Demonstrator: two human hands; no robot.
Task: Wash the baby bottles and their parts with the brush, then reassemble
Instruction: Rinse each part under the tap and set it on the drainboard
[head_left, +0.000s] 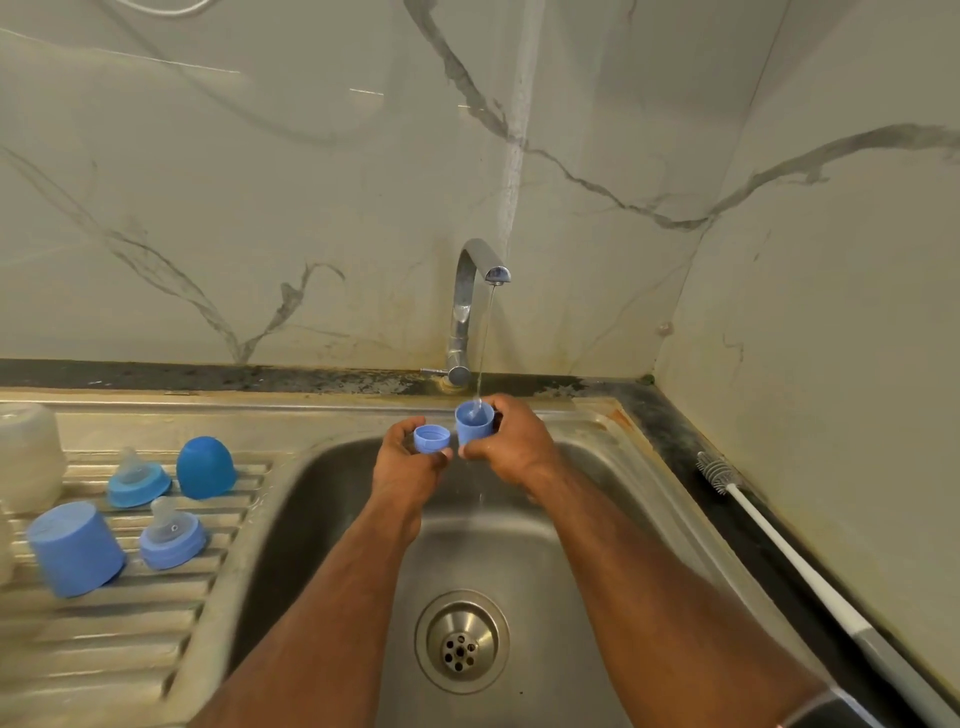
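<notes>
The right hand (511, 441) curls its fingers round a small blue cup (474, 422), holding it upright, mouth up, directly under the thin stream (485, 343) from the tap (470, 306); water lands inside it. The left hand (410, 457) pinches a shallow blue ring (431, 439) between thumb and fingertips, open side up, just beside the cup and outside the stream. Both forearms reach forward over the sink (597, 499), wrists level, hands nearly touching near the basin's back edge. The likeliest trouble, as I judge it, is grip: both parts are wet, smooth plastic, and the ring is held only by a light pinch, so it could slip and drop into the basin, towards the drain (461, 642). The cup, filling under the stream, could overflow down the right wrist or tip if the hold loosens. The ring may also go unrinsed if it never passes under the water. The brush (779, 540) lies on the dark counter to the right, well apart from both hands, so reaching for it means freeing one hand first. On the drainboard (156, 623) at left rest two teats (139, 480) in collars, a dome cap (206, 467) and a larger cap (75, 548), and a pale bottle (28, 457) at the edge.
</notes>
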